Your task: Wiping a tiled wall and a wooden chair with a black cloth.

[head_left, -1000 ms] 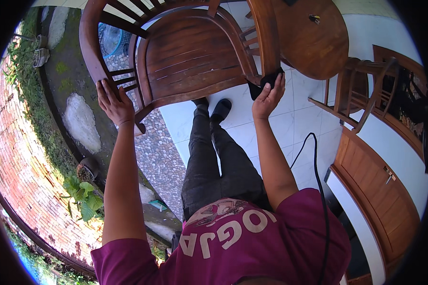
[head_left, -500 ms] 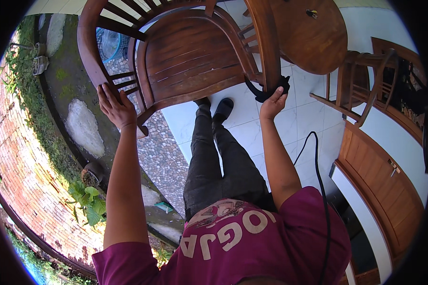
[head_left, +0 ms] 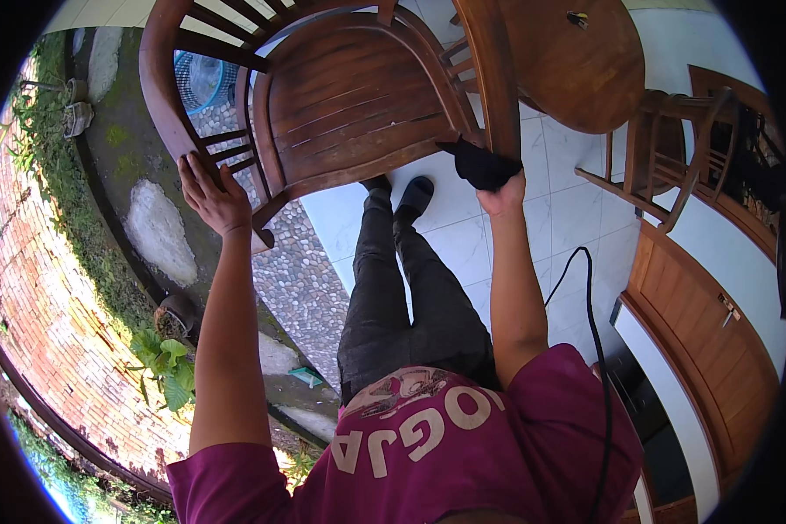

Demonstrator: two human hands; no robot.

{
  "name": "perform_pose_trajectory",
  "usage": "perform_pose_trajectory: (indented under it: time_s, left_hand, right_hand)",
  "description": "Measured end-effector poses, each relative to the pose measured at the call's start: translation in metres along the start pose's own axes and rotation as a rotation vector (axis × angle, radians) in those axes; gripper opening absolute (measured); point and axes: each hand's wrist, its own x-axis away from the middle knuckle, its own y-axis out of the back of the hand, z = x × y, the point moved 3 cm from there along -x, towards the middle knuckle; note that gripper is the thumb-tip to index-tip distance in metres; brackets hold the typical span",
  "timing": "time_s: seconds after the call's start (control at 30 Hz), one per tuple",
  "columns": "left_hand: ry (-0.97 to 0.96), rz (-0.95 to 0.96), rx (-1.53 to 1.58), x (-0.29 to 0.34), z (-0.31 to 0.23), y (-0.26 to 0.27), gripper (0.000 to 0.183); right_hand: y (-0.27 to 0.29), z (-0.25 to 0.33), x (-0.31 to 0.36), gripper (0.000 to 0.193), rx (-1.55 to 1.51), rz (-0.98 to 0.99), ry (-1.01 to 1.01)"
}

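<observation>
In front of me stands a dark brown wooden armchair [head_left: 349,100] with a slatted seat and spindled sides. On the front end of its left armrest [head_left: 162,87] lies my left hand [head_left: 211,196], fingers stretched along the wood and thumb apart. My right hand [head_left: 505,194] is closed on a black cloth [head_left: 483,166] at the front end of the right armrest [head_left: 496,83]. The cloth hangs over the armrest's inner side and covers most of my right fingers.
A round wooden table [head_left: 576,70] with a small dark and yellow item stands beyond the chair. Another wooden chair [head_left: 659,148] is at right, near a wooden door [head_left: 699,323]. A black cable [head_left: 592,323] hangs beside me. A blue basket [head_left: 203,83] sits behind the left armrest.
My right hand and the black cloth have shifted from the armrest's outer side toward its inner side, and the cloth now covers the fingers. My left hand stays in place.
</observation>
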Motion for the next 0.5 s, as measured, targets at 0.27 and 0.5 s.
perform_pose_trajectory:
  time_s: [0.27, 0.5]
  left_hand:
    - [-0.041, -0.015, -0.062, -0.001, -0.003, 0.001, 0.064]
    - [-0.032, -0.014, -0.038, 0.0, -0.002, 0.001, 0.066]
  right_hand:
    - [-0.005, -0.001, -0.002, 0.051, 0.075, -0.267, 0.186]
    - [-0.014, -0.002, 0.002, 0.051, 0.117, -0.237, 0.239]
